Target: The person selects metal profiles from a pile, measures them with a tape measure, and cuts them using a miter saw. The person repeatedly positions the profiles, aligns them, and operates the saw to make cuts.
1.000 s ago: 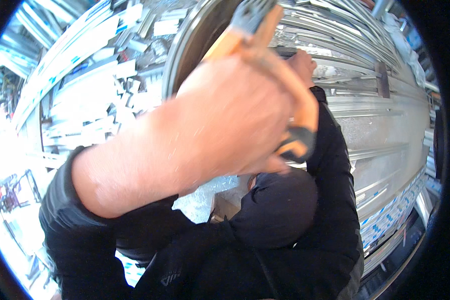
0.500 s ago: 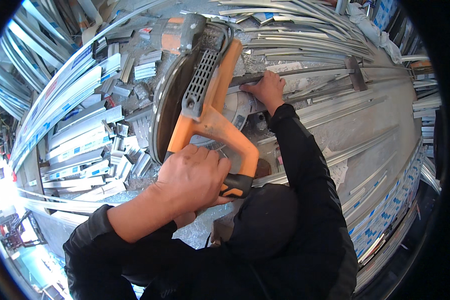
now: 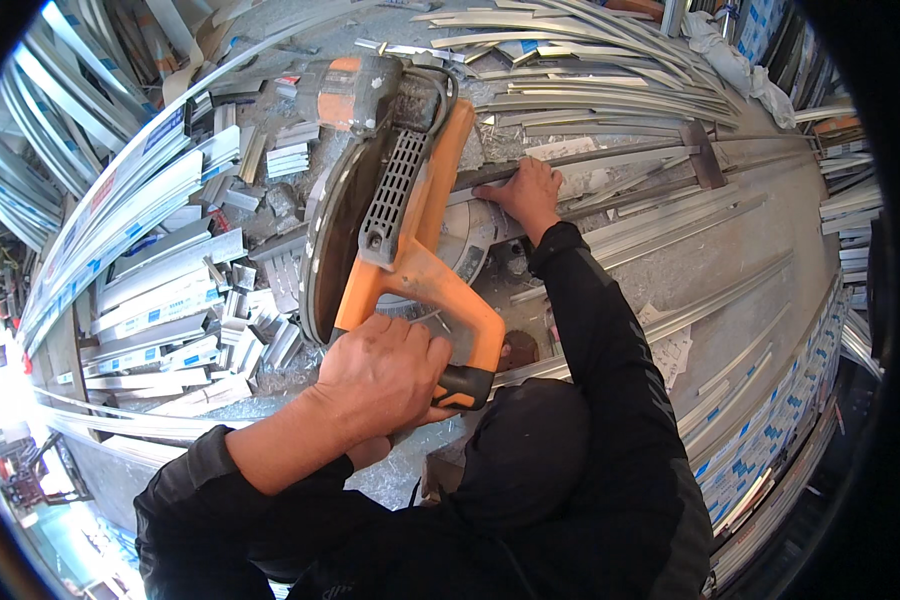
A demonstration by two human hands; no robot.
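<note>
My left hand (image 3: 385, 375) is closed around the rear handle of an orange and grey mitre saw (image 3: 440, 265). The saw's round blade and guard (image 3: 332, 240) stand raised on its left side. Beyond the handle, my right hand (image 3: 530, 197) bends its fingers over a long thin metal strip (image 3: 620, 160) along the saw's fence, with the thumb stretched toward the blade. Part of the round saw base (image 3: 462, 235) shows beneath the orange arm. My palm and the saw hide where the strip meets the blade line.
Short metal offcuts (image 3: 170, 300) lie heaped left of the saw. Long profiles (image 3: 610, 85) are piled at the back, others (image 3: 670, 225) on the bench at right. An upright dark metal plate (image 3: 707, 157) stands by the strip. Dust and shavings cover the surface around the saw.
The whole view has shifted a little, so saw and hands sit slightly lower in the picture. Both hands keep their holds, and the saw head is still raised.
</note>
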